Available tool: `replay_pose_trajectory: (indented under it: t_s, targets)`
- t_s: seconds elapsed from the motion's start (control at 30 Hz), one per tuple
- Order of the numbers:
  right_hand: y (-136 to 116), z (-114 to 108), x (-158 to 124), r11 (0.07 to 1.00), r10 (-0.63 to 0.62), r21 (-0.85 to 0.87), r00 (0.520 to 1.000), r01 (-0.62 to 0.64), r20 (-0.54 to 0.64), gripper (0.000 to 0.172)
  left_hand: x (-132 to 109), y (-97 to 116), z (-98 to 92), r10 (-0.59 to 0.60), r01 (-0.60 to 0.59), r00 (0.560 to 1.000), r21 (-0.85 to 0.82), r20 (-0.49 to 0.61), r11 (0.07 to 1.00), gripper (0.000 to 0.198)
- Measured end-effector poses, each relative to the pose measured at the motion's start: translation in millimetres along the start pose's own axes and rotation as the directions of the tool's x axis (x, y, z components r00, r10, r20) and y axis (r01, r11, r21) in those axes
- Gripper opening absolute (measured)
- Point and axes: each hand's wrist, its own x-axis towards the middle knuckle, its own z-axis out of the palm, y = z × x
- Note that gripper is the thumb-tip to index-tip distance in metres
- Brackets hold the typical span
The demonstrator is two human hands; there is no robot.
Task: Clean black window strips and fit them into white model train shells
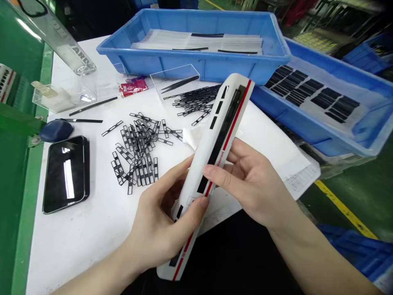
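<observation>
Left hand (167, 219) and right hand (250, 180) are both half-curled, gripping this long white, red-striped train-shaped shell (202, 162), messy pile of thin black-framed strips (136, 141) nearby.

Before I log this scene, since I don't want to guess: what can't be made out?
In the head view:
Far side of the white striped piece: turned away.
Start of its red lettering: covered by the right hand.
Left hand: fingers partly hidden behind the piece.
Number of black-framed strips in the pile: they overlap.
Faint print at right: too small.
</observation>
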Motion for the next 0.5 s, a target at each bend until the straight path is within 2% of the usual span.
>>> replay_pose_trajectory:
  t_s: [0.1, 0.2, 0.33, 0.5]
  targets:
    - [-2, 1, -4, 0.999, -0.023, -0.037, 0.999, 0.022, -0.027, 0.033, -1, 0, 0.6, 0.021, -0.021, 1.0, -0.001, 0.019, 1.0, 0.059]
    - [-3, 4, -7, 0.999, -0.02, -0.035, 0.999, 0.018, -0.041, 0.038, -2, 0, 1.4, 0.032, -0.032, 0.999, -0.017, 0.001, 0.999, 0.055]
    - [-5, 5, -5, 0.999, 0.005, -0.032, 1.0, -0.005, -0.021, 0.032, -4, 3, 1.8, -0.008, 0.008, 0.999, 0.004, -0.039, 1.0, 0.045]
    - [-11, 5, 4, 0.989, -0.135, -0.072, 0.989, 0.13, -0.064, 0.018, -5, 9, 4.2, -0.081, 0.083, 0.991, 0.017, -0.108, 0.996, 0.047]
